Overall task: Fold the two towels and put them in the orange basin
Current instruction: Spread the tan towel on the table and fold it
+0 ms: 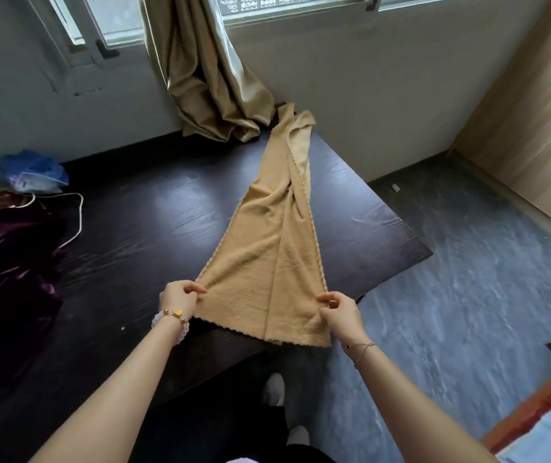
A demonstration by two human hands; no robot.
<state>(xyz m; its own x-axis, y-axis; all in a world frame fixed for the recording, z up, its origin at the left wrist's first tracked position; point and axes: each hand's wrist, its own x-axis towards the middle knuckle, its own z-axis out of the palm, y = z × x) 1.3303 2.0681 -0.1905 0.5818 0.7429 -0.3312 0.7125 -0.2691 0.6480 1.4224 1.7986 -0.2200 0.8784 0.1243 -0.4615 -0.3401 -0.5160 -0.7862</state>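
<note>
A long tan towel (274, 235) lies stretched along the dark table (140, 222), narrowing and crumpling toward the far corner by the wall. Its near end hangs a little over the table's front edge. My left hand (180, 297) pinches the towel's near left edge between thumb and fingers. My right hand (339, 309) pinches the near right edge. The near end is spread between the two hands. At the frame's lower right shows an orange rim (531, 409) beside light blue cloth; I cannot tell whether it is the basin. No second towel is plainly in view.
A gold curtain (210, 81) hangs onto the table's far edge. Purple velvet cloth (3, 262), a white cord (78, 215) and blue plastic bags (33, 172) crowd the table's left side. Grey floor (467, 279) and a wooden cabinet (534, 128) lie to the right.
</note>
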